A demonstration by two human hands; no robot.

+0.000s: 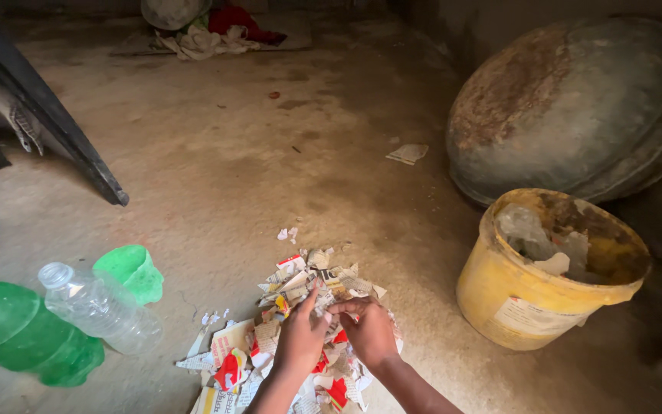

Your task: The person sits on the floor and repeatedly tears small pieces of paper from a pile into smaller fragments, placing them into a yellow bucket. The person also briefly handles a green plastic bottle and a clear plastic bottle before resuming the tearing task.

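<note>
Hands: left hand and right hand, fingertips pinched together on one scrap atop the heap of torn printed paper scraps on the concrete floor. Yellow plastic bucket right; clear plastic bottle left.
</note>
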